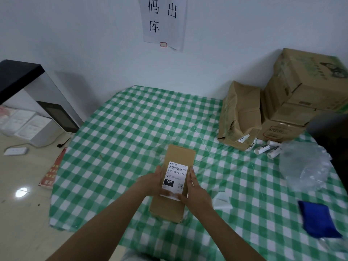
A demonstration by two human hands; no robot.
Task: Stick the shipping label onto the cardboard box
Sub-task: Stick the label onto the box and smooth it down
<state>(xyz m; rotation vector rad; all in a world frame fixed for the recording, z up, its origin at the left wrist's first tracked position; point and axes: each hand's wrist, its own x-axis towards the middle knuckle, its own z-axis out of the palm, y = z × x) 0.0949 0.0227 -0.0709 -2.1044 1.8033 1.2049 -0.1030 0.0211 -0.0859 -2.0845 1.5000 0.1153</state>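
Note:
A long brown cardboard box (180, 153) lies on the green checked tablecloth (122, 129), pointing away from me. A white shipping label (175, 178) with a barcode, "15H" and a QR code lies flat on its top face. My left hand (150, 180) rests against the box's left side beside the label, fingers extended. My right hand (195, 191) lies along the label's right edge, thumb over the label's near corner. Whether the label's near edge is stuck down I cannot tell.
Stacked cardboard boxes (301, 95) and a crumpled brown package (239, 113) stand at the back right, with several small white tubes (263, 147) before them. Clear plastic wrap (305, 166), a blue cloth (318, 219) and a white paper slip (222, 201) lie at right.

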